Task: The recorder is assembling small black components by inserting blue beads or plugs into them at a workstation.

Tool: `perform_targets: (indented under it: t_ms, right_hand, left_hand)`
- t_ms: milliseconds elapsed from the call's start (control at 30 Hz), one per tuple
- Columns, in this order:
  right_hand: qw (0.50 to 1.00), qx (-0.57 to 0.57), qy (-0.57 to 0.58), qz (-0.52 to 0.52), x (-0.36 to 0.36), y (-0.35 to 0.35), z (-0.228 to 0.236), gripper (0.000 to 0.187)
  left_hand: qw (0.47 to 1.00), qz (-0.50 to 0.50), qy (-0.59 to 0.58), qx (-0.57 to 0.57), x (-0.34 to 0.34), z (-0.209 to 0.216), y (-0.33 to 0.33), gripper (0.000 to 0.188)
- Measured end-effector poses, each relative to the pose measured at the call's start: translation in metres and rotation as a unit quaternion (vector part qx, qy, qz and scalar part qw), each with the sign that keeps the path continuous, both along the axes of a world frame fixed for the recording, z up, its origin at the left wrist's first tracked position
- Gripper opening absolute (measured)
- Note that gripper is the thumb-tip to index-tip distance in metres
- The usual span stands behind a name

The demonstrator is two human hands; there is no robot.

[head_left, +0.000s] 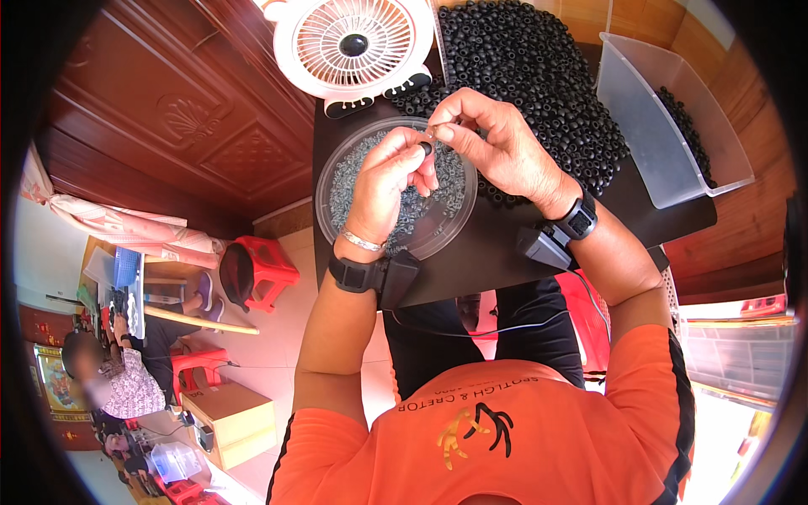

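My left hand (383, 181) is closed in a pinch on a small round black piece (426, 149), held above a round clear tray (326, 220). My right hand (503, 145) meets it there, thumb and forefinger pressed together on something tiny that I cannot make out. Many small grey translucent pieces (345, 181) lie in the tray. A large heap of black ring-like pieces (530, 63) spreads over the dark table (505, 261) beyond and beside my right hand.
A white fan (353, 45) stands at the far left of the table. On the right is a translucent bin (644, 135) with some black pieces inside. A cable (480, 335) hangs below the table edge. Red stools (268, 271), a cardboard box (231, 417) and another person (130, 383) are further left.
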State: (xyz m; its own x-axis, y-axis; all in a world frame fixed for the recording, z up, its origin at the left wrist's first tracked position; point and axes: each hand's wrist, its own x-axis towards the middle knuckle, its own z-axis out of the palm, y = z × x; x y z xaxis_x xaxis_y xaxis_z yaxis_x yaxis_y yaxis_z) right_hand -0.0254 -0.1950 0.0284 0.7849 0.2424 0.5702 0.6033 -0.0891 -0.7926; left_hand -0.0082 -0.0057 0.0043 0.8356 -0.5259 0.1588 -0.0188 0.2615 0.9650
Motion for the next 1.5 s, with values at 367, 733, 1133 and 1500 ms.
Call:
perform_targets:
  t_ms: [367, 733, 1133, 1500]
  right_hand:
    - [0.986, -0.119, -0.098, -0.071, 0.002, 0.0, 0.001, 0.008]
    - [0.988, -0.088, -0.113, -0.052, 0.004, 0.004, -0.008, 0.013]
    - [0.964, -0.135, -0.202, -0.111, 0.003, 0.003, -0.007, 0.02]
    - [0.895, -0.393, -0.007, -0.21, 0.061, -0.053, -0.03, 0.013]
  left_hand:
    - [0.999, -0.038, 0.017, -0.022, 0.003, 0.0, 0.003, 0.023]
    - [0.991, -0.05, 0.061, -0.104, 0.001, -0.002, 0.0, 0.023]
    - [0.995, 0.003, 0.023, -0.092, 0.0, -0.006, -0.004, 0.029]
    - [0.988, 0.002, 0.047, -0.146, 0.008, -0.008, 0.008, 0.022]
